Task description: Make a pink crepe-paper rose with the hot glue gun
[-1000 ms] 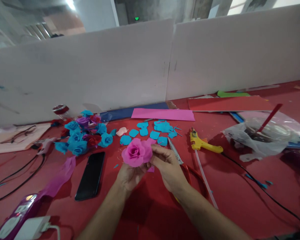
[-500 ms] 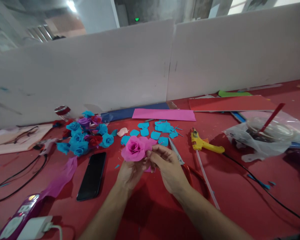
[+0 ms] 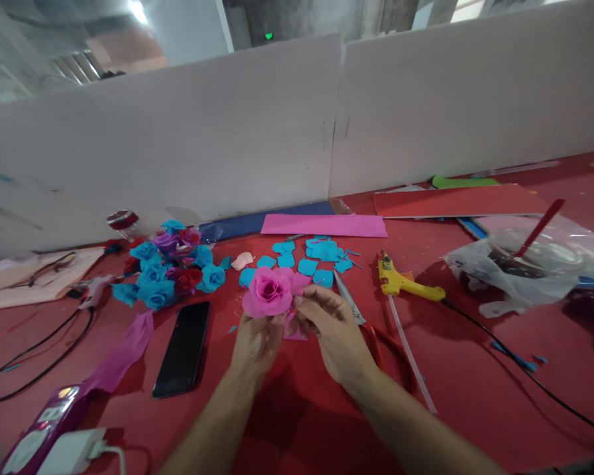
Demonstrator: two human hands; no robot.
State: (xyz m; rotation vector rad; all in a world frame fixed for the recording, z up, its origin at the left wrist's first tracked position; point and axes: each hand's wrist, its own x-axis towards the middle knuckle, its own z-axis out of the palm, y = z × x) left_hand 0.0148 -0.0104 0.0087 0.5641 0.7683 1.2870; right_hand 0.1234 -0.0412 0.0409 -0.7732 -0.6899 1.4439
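A pink paper rose (image 3: 270, 292) is held just above the red table (image 3: 475, 369) in front of me. My left hand (image 3: 257, 343) grips it from underneath, fingers closed round its base. My right hand (image 3: 331, 333) pinches the outer petal on the rose's right side with thumb and fingertips. Loose blue paper petals (image 3: 307, 256) lie just beyond the rose. A small pink scrap (image 3: 294, 330) lies on the table between my hands.
A heap of blue, red and purple paper roses (image 3: 171, 267) sits to the left, a black phone (image 3: 183, 348) beside it. Scissors (image 3: 349, 300), a yellow glue gun (image 3: 406, 284) and its cable lie to the right. Coloured sheets (image 3: 324, 225) lean by the white partition. A bagged cup (image 3: 529, 260) stands far right.
The rose has shifted slightly up and away between my hands, and my right fingers have moved along its right petal. Everything else on the table has stayed put.
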